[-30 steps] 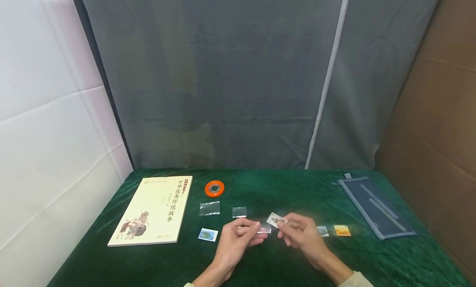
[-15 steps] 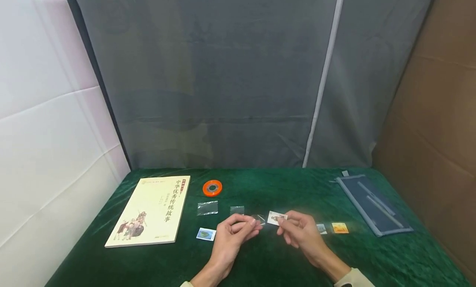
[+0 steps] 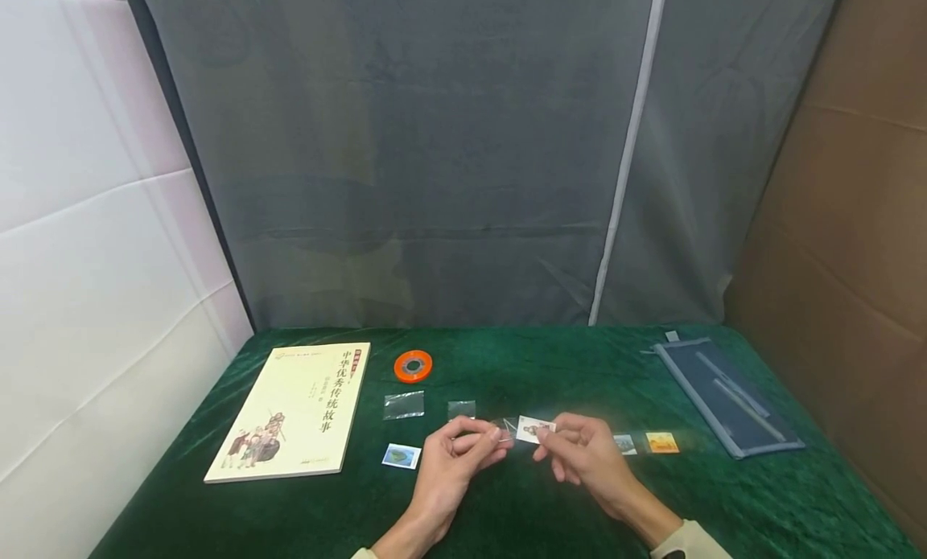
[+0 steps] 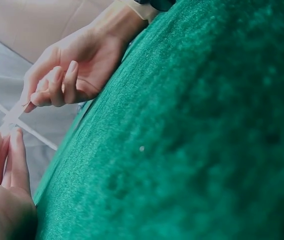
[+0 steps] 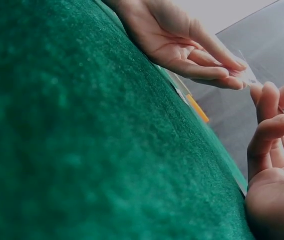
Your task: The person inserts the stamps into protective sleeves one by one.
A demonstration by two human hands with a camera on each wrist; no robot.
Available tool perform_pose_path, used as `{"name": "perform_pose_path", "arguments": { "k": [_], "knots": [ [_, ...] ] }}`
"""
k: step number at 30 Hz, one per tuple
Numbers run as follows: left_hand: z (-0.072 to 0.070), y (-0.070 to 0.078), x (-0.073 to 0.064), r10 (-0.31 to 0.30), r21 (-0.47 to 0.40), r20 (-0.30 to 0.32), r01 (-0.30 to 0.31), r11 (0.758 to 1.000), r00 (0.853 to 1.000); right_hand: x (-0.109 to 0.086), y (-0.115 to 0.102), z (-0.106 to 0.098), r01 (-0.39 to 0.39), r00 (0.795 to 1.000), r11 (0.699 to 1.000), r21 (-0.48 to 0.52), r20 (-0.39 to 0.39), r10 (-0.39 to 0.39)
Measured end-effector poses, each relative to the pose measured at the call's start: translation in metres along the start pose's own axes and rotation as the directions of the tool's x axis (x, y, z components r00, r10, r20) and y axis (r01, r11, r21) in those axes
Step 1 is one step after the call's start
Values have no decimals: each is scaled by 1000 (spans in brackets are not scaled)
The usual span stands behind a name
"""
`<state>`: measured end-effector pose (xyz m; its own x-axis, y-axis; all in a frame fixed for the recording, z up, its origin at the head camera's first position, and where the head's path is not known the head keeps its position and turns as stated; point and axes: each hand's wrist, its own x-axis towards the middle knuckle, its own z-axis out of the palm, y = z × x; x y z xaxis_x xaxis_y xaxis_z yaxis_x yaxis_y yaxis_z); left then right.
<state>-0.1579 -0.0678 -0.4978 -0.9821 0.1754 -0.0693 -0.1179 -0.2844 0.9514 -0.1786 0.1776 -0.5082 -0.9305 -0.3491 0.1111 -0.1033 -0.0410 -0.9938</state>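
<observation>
Over the green cloth table (image 3: pixel 507 511), my left hand (image 3: pixel 495 437) pinches a small clear sleeve (image 3: pixel 506 427) between thumb and fingers. My right hand (image 3: pixel 546 436) pinches a small stamp (image 3: pixel 535 429) with a figure on it, its left edge right at the sleeve's mouth. In the right wrist view the left hand (image 5: pixel 234 75) holds the clear sleeve (image 5: pixel 247 75) out toward the curled fingers (image 5: pixel 269 107) of the right hand. The left wrist view shows the right hand (image 4: pixel 31 102) from below and the left hand's fingers (image 4: pixel 16 155); the stamp is hard to make out there.
A yellow book (image 3: pixel 293 410) lies at the left with an orange tape roll (image 3: pixel 413 366) beside it. Two clear sleeves (image 3: pixel 403 404) (image 3: pixel 461 409) and a blue stamp (image 3: pixel 401 455) lie near my left hand. Two stamps (image 3: pixel 625 444) (image 3: pixel 662 442) and a grey pouch (image 3: pixel 724 398) lie at the right.
My right hand has brought the stamp a little leftward, closing the gap to the sleeve in my left hand. The things on the table have not moved.
</observation>
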Motion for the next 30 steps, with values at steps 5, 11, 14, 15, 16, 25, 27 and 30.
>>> {"name": "perform_pose_path", "arguments": {
  "k": [5,11,14,15,16,25,27,30],
  "knots": [
    [0,0,0,-1,0,8,1,1000,1000,0,1,0,-27,999,999,-21,16,27],
    [1,-1,0,-6,16,20,6,1000,1000,1,0,1,-63,998,998,-30,9,64],
    [2,-2,0,-9,33,28,8,999,1000,1,0,1,-71,997,997,-39,6,71],
    [2,-2,0,-8,37,32,7,999,999,1,0,1,-73,997,997,-41,5,73],
    [2,-2,0,-8,42,35,7,999,999,1,0,1,-74,997,996,-41,6,75],
    [3,-3,-1,4,92,38,-8,996,999,0,-3,2,-74,994,994,-76,74,80],
    [3,-3,0,7,92,39,-10,996,999,0,-3,2,-69,993,994,-89,86,77],
    [2,-4,0,6,100,49,-11,995,999,0,-2,2,-65,992,992,-105,97,76]
  ]
}}
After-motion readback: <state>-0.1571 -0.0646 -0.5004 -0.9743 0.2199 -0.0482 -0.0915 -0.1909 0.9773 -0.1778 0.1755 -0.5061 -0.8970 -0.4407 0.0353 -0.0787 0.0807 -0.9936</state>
